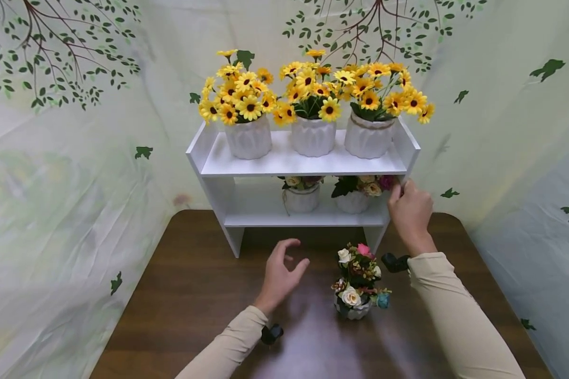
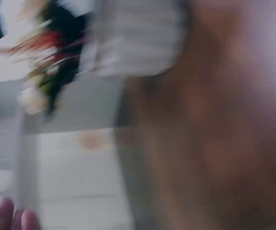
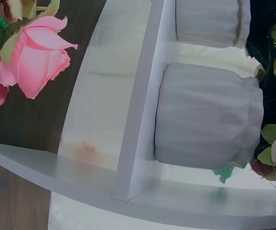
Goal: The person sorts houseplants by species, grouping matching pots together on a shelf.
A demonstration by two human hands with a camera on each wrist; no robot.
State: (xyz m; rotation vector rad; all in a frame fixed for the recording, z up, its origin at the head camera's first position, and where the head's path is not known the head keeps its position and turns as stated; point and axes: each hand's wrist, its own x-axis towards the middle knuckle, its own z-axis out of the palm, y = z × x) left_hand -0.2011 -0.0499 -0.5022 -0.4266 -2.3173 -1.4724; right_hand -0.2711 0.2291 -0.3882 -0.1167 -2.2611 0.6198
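My right hand [image 1: 410, 213] is at the right side panel of a white two-tier shelf [image 1: 303, 167], its fingers curled at the front edge. Close by its fingertips is a purple bloom from a white pot of mixed roses [image 1: 353, 201] on the lower tier. This pot [image 3: 207, 115] stands large in the right wrist view, where the hand itself is out of sight. My left hand [image 1: 282, 273] hovers over the table in front of the shelf, thumb and fingers spread and holding nothing. Its fingertips [image 2: 30, 220] show at a corner of the blurred left wrist view.
Three white pots of yellow daisies [image 1: 313, 137] line the top tier. Another flower pot [image 1: 302, 199] sits on the lower tier. On the brown table [image 1: 194, 295], a pot of mixed roses [image 1: 355, 295] stands between my arms. A leaf-printed cloth [image 1: 76, 210] hangs behind.
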